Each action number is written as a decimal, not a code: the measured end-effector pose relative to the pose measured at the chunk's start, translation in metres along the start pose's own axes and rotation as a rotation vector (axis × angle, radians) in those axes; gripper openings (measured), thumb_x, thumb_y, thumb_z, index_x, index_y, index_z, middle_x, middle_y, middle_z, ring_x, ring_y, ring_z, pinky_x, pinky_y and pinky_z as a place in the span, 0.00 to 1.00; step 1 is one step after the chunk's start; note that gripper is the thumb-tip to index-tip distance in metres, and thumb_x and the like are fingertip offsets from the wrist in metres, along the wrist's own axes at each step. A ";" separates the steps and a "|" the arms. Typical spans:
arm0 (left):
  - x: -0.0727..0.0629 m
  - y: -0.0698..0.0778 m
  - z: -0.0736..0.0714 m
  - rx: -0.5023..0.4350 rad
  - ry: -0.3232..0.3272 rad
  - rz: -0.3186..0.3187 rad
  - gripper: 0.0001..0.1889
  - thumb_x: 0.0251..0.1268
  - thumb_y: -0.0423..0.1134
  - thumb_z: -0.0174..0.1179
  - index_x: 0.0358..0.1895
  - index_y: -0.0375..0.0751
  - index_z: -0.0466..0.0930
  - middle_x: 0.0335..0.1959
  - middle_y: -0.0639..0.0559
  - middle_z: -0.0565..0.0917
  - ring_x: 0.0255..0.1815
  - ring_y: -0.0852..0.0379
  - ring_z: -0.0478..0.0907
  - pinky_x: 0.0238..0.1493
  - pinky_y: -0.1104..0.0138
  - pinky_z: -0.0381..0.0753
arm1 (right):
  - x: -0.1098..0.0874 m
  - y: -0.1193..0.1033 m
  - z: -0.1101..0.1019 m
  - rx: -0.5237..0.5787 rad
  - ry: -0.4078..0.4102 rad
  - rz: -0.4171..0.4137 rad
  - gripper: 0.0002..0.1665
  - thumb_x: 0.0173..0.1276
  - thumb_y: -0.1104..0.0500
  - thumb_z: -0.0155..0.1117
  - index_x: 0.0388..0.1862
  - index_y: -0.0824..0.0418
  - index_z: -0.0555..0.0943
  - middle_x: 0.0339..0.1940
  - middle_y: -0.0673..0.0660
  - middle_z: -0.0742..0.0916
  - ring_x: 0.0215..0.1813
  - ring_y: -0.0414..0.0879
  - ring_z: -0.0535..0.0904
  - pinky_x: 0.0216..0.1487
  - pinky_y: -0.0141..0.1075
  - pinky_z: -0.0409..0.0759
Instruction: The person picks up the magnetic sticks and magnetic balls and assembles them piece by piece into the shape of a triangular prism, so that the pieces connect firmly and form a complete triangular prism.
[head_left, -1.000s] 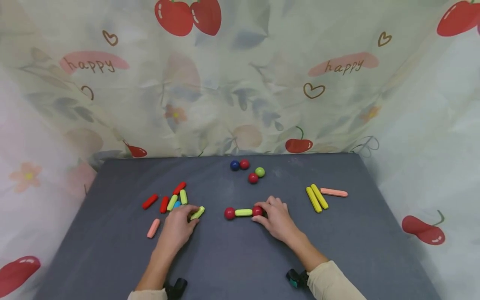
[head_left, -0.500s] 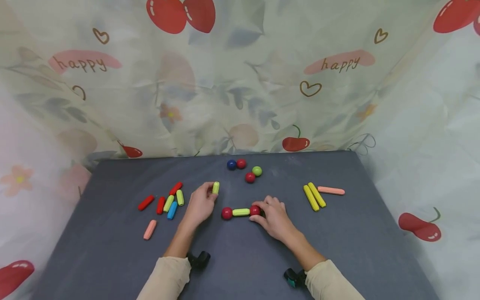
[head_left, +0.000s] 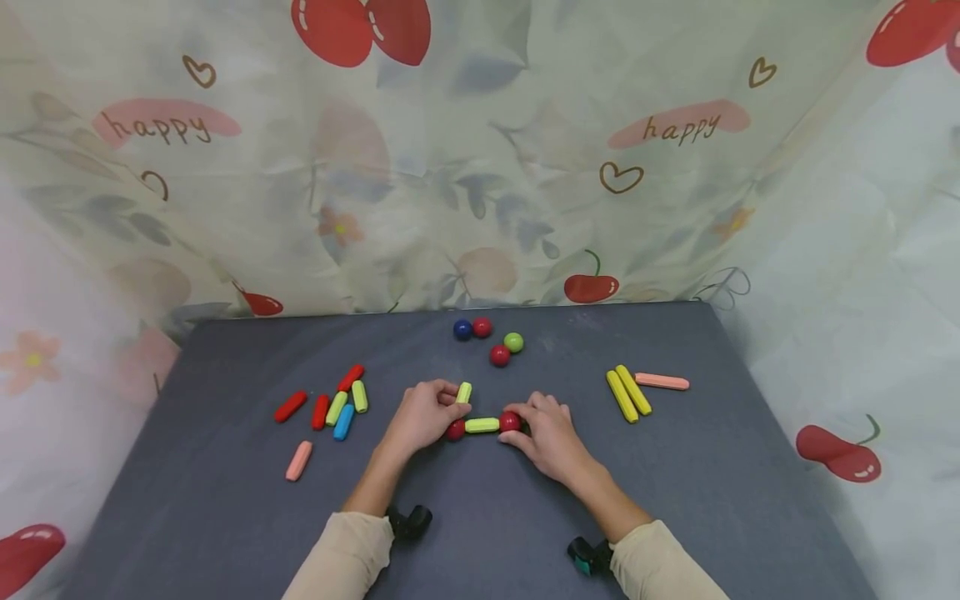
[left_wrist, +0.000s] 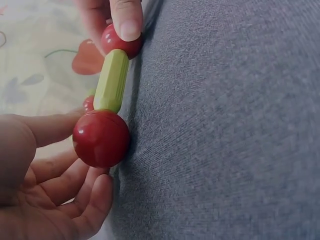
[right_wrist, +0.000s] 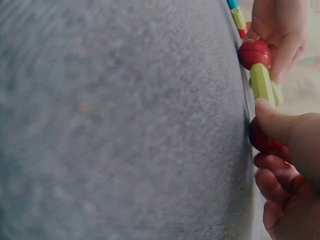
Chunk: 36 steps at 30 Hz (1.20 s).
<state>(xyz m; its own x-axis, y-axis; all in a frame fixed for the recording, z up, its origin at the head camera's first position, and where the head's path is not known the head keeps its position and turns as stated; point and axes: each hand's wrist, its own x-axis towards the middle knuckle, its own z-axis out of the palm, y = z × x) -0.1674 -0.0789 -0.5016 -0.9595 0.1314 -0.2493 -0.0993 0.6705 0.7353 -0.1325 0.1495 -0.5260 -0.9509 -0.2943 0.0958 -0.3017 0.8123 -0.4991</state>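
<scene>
Two red balls joined by a yellow-green rod [head_left: 482, 425] lie across the middle of the table like a dumbbell. My right hand [head_left: 553, 435] pinches the right red ball [head_left: 509, 422] between thumb and fingers. In my left hand [head_left: 424, 414] is a second yellow-green rod [head_left: 464, 392], its far end sticking out past the fingers just behind the left red ball [head_left: 455, 430]. The left wrist view shows that ball [left_wrist: 101, 139] close beside the left thumb and fingers, with the held rod hidden. Part of the held rod [right_wrist: 277, 94] shows behind the joined one in the right wrist view.
Several short red, yellow-green, blue and pink rods, among them a blue rod [head_left: 343, 422], lie at the left. Blue, red and green balls, including a green ball [head_left: 513, 342], sit at the back. Long yellow rods [head_left: 628, 393] and a pink rod [head_left: 662, 381] lie right.
My left hand has carried the yellow-green rod from the left group, rightward to the left red ball. The right hand keeps its hold on the right ball.
</scene>
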 end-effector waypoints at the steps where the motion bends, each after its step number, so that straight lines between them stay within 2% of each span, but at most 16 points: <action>1: -0.001 -0.001 0.001 0.002 -0.007 0.006 0.22 0.66 0.50 0.69 0.57 0.42 0.84 0.47 0.49 0.90 0.43 0.57 0.85 0.48 0.59 0.85 | 0.000 0.000 0.000 -0.003 0.001 -0.001 0.24 0.61 0.45 0.76 0.54 0.54 0.87 0.31 0.49 0.75 0.34 0.42 0.63 0.39 0.38 0.56; 5: -0.009 -0.003 0.001 -0.005 -0.027 0.034 0.27 0.64 0.50 0.71 0.62 0.41 0.81 0.49 0.50 0.89 0.43 0.58 0.84 0.48 0.60 0.85 | 0.000 -0.001 -0.002 -0.035 -0.019 -0.006 0.25 0.62 0.44 0.76 0.54 0.54 0.86 0.34 0.50 0.78 0.35 0.43 0.65 0.40 0.38 0.57; 7: -0.015 -0.006 0.002 0.004 -0.027 0.042 0.29 0.61 0.49 0.73 0.64 0.42 0.80 0.49 0.50 0.88 0.42 0.59 0.82 0.46 0.61 0.85 | 0.002 -0.002 -0.006 -0.058 -0.062 -0.001 0.29 0.62 0.41 0.75 0.57 0.53 0.85 0.37 0.50 0.80 0.38 0.43 0.67 0.41 0.39 0.58; 10: -0.023 -0.011 0.003 0.030 0.007 0.041 0.28 0.59 0.48 0.75 0.63 0.43 0.81 0.47 0.51 0.87 0.39 0.59 0.80 0.44 0.63 0.84 | 0.011 -0.004 -0.016 -0.061 -0.114 0.014 0.32 0.64 0.37 0.72 0.62 0.52 0.83 0.42 0.51 0.81 0.42 0.44 0.70 0.43 0.40 0.60; 12: -0.027 -0.015 0.004 0.047 0.035 0.050 0.27 0.60 0.47 0.75 0.61 0.44 0.82 0.46 0.51 0.86 0.38 0.59 0.78 0.42 0.64 0.82 | 0.023 -0.005 -0.022 -0.049 -0.117 0.017 0.33 0.67 0.37 0.69 0.64 0.53 0.81 0.44 0.53 0.81 0.44 0.46 0.71 0.44 0.41 0.63; 16: -0.035 -0.018 0.006 0.047 0.084 0.054 0.24 0.59 0.44 0.75 0.59 0.45 0.84 0.46 0.51 0.85 0.39 0.58 0.77 0.43 0.63 0.83 | 0.055 -0.002 -0.026 -0.021 -0.039 -0.063 0.29 0.74 0.48 0.66 0.70 0.55 0.77 0.56 0.57 0.81 0.55 0.52 0.76 0.58 0.48 0.75; 20: -0.041 -0.020 0.008 0.028 0.116 0.059 0.23 0.58 0.42 0.76 0.58 0.47 0.85 0.45 0.51 0.85 0.39 0.58 0.77 0.45 0.62 0.83 | 0.080 0.003 -0.022 -0.014 -0.002 -0.164 0.30 0.73 0.62 0.66 0.73 0.58 0.74 0.68 0.60 0.79 0.67 0.57 0.76 0.70 0.54 0.73; 23: -0.043 -0.021 0.009 0.028 0.134 0.069 0.22 0.59 0.41 0.76 0.57 0.48 0.85 0.44 0.51 0.85 0.39 0.58 0.77 0.44 0.62 0.82 | 0.086 0.006 -0.018 -0.024 -0.031 -0.147 0.28 0.72 0.65 0.65 0.70 0.58 0.77 0.65 0.60 0.80 0.64 0.58 0.77 0.69 0.53 0.74; 28: -0.044 -0.021 0.011 0.041 0.145 0.071 0.21 0.59 0.40 0.75 0.57 0.48 0.86 0.46 0.51 0.85 0.40 0.58 0.78 0.45 0.62 0.82 | 0.081 0.010 -0.016 -0.046 -0.090 -0.076 0.22 0.73 0.61 0.66 0.65 0.57 0.80 0.57 0.59 0.80 0.57 0.55 0.77 0.63 0.49 0.77; 33: -0.040 -0.020 0.012 0.078 0.133 0.097 0.22 0.61 0.39 0.74 0.59 0.47 0.85 0.48 0.51 0.85 0.42 0.58 0.79 0.48 0.60 0.84 | 0.075 0.008 -0.020 0.090 -0.124 -0.064 0.22 0.73 0.56 0.67 0.64 0.57 0.81 0.51 0.56 0.82 0.47 0.47 0.78 0.53 0.42 0.80; 36: -0.038 -0.018 0.013 0.099 0.122 0.135 0.21 0.61 0.38 0.73 0.59 0.46 0.85 0.49 0.51 0.85 0.43 0.57 0.79 0.48 0.60 0.84 | 0.073 0.005 -0.022 0.183 -0.172 -0.073 0.22 0.74 0.55 0.66 0.65 0.57 0.80 0.53 0.54 0.84 0.48 0.45 0.81 0.52 0.41 0.82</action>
<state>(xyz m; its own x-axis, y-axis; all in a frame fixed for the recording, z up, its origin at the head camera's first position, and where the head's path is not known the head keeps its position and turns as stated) -0.1258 -0.0867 -0.5137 -0.9877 0.1398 -0.0698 0.0535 0.7221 0.6898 -0.2047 0.1428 -0.5025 -0.8967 -0.4427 -0.0027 -0.3365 0.6856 -0.6455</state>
